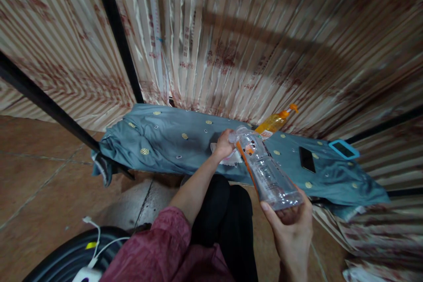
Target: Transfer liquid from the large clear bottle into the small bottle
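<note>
Grip is taken at both ends: the left hand (225,144) is closed at the neck of a clear plastic bottle (264,169), while the right hand (294,229) clasps its base, thumb along the near edge. Between them, the bottle is held over the front of a cloth-covered bench (172,150), its long axis slanting from the neck, far and left, to the base, near and right. So the right hand is nearer the body. Just past the neck end sits a yellow pump bottle (273,124), its foot partly hidden. The right fingers disappear behind the base, the left fingertips are hard to make out, and a whitish packet (234,158) below is half covered, its contents unclear.
</note>
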{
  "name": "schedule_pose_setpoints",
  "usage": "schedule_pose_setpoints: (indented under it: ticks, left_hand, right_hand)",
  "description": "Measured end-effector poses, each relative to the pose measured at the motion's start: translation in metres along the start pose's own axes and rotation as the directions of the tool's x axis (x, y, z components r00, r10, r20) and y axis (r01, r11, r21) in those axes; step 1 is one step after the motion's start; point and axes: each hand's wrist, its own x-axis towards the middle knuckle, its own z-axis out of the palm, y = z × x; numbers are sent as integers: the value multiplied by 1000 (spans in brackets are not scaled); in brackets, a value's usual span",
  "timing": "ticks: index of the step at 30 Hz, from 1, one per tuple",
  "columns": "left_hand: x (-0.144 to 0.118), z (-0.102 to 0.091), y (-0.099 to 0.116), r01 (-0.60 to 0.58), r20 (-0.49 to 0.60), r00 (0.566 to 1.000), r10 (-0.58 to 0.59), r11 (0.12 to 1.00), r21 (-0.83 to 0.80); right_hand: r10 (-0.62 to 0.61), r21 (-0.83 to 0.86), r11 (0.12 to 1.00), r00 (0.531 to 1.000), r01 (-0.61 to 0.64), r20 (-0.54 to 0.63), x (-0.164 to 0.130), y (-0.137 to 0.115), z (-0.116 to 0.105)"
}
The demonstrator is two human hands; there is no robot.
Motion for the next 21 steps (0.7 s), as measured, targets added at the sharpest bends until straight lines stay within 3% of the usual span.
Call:
schedule_pose_setpoints:
  ticks: [21]
  left_hand:
    - [0, -1, 1, 6, 21, 1000, -5, 1000, -1]
  right_hand:
    - [-7, -55, 998, 1000, 6, -21, 1, -2, -1]
